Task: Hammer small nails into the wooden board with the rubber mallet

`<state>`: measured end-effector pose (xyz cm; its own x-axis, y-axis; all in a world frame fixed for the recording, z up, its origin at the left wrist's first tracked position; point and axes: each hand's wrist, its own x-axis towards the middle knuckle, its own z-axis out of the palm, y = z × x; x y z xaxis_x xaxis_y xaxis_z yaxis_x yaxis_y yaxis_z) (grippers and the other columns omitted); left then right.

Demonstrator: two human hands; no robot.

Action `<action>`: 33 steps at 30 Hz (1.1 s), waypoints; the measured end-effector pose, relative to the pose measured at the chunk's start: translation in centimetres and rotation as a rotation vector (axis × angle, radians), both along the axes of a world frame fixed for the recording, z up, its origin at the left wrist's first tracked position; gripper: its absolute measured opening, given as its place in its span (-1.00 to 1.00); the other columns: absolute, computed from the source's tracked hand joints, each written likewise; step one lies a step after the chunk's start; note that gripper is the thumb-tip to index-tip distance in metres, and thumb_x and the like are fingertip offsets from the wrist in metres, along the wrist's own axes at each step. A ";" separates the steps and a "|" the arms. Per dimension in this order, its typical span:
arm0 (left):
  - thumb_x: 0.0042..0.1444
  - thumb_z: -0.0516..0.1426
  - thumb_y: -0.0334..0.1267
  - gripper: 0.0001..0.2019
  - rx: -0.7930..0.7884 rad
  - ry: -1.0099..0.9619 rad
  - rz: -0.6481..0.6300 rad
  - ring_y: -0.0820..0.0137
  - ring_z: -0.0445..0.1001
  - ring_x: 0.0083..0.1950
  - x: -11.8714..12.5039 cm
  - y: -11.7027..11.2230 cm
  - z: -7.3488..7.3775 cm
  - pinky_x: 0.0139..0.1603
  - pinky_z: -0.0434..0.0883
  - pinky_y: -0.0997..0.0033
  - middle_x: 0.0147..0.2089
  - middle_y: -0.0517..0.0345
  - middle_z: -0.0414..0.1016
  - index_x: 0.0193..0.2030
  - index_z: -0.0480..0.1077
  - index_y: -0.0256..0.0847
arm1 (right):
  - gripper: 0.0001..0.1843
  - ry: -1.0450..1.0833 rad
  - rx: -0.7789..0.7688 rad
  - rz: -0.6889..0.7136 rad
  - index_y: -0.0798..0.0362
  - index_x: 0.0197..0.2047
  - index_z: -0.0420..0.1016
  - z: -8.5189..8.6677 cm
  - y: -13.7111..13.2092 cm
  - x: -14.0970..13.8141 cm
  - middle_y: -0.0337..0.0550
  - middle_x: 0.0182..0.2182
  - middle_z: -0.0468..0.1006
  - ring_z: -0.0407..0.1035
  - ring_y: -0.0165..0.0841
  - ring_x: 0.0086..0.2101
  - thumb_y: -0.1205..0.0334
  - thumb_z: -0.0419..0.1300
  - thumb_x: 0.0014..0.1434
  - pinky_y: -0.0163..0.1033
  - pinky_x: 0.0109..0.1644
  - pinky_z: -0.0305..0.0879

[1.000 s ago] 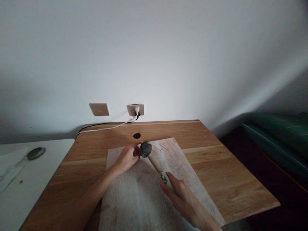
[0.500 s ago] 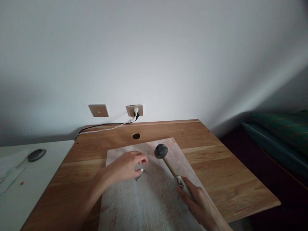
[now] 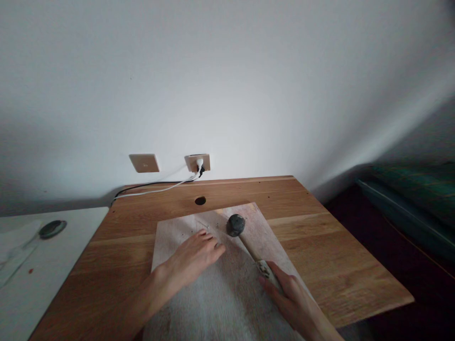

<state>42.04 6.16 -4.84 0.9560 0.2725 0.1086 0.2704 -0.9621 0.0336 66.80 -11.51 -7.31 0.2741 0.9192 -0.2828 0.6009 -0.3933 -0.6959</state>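
Note:
My right hand (image 3: 289, 293) grips a mallet (image 3: 252, 248) by the wrapped, pale, stained part of its handle. Its dark rounded head (image 3: 235, 225) hangs over or rests on the far right part of a pale, worn board (image 3: 213, 308); I cannot tell which. Palm down above the board, my left hand (image 3: 197, 251) has its fingers curled inward, and whatever is in them is hidden. Just beyond those fingertips lies a thin, nail-like piece (image 3: 203, 224). A tiny upright bit (image 3: 217, 226) shows between it and the mallet head.
The board lies on a wooden desk (image 3: 348, 265) with a round cable hole (image 3: 200, 201). Behind it, plugs sit in a wall socket (image 3: 199, 163), and cords (image 3: 156, 187) run left. A white table (image 3: 21, 303) with a dark round object (image 3: 52, 229) adjoins at left.
My left hand has turned palm down and come lower over the board. The small white thing with metal bits under it no longer shows. The right hand and mallet have barely shifted.

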 end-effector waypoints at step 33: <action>0.17 0.13 -0.46 -0.75 -0.563 -0.594 0.436 0.41 0.57 -0.25 -3.6 5.0 -4.2 -0.16 0.46 0.45 -0.17 0.18 0.67 -0.10 0.57 -0.14 | -0.20 -0.078 -0.016 -0.012 0.09 0.31 0.49 -1.0 0.3 0.3 0.05 0.16 0.63 0.47 -0.02 0.20 -0.32 0.03 0.27 -0.13 0.26 0.37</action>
<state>38.44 11.19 -9.07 0.5862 0.7562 0.2908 0.3932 -0.5794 0.7139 67.13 -11.18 -8.32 0.3068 0.9112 -0.2749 0.6481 -0.4116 -0.6407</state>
